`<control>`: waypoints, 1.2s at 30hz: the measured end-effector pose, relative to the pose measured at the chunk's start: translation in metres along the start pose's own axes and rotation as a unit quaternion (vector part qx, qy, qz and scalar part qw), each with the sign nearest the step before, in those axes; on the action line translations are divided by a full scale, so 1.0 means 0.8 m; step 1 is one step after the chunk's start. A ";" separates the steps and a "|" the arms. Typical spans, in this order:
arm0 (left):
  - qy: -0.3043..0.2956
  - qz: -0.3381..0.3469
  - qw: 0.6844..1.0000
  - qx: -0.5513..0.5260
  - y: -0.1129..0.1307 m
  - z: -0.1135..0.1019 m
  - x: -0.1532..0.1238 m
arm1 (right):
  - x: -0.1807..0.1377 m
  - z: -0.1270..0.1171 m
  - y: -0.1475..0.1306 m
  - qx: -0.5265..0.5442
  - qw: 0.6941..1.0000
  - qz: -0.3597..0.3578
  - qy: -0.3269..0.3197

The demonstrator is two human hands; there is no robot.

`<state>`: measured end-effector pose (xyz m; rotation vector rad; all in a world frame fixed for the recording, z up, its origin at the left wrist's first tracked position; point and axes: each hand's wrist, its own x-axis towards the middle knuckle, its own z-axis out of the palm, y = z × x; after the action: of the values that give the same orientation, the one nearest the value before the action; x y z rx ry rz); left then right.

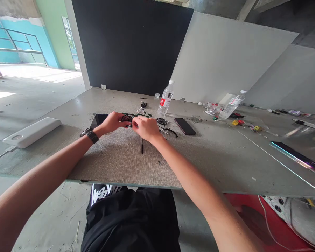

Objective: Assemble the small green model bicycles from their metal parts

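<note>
Toy bike [136,116] lies flat on the table [225,154], long side running from 9 to 3 o'clock. Left hand [114,121] pinches its wheel; right hand [147,127] seems closed on the frame. Black tool [142,145] lies at 6 o'clock, bottle [165,98] at 2 o'clock.

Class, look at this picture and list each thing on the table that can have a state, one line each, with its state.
Left hand: closed on the small model bicycle.
Right hand: closed on the same model.
Model bicycle: held by both hands, green frame, one wheel fitted.
Loose wheel: lying flat, unattached.
Upright bottle: standing, capped.
Second bottle: tipped over, capped.
Phone: lying flat, screen dark.
Screwdriver: lying on table, untouched.
</note>
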<state>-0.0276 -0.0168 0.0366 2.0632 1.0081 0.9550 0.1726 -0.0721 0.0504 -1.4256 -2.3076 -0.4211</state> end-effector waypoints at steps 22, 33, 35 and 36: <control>-0.013 -0.012 0.998 -0.063 -0.009 0.003 0.003 | -0.001 -0.009 0.003 0.003 1.000 -0.006 -0.015; 0.003 0.001 0.999 -0.035 -0.010 0.001 0.003 | -0.002 -0.018 0.019 0.032 0.998 -0.051 -0.025; 0.003 0.003 0.999 -0.033 -0.010 0.001 0.003 | -0.003 -0.020 0.026 0.040 0.997 -0.060 -0.026; 0.001 0.002 0.999 -0.033 -0.010 0.000 0.003 | -0.003 -0.020 0.029 0.041 0.997 -0.059 -0.028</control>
<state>-0.0293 -0.0111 0.0309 2.0110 0.9594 0.9793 0.1971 -0.0708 0.0643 -1.2826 -2.4329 -0.3199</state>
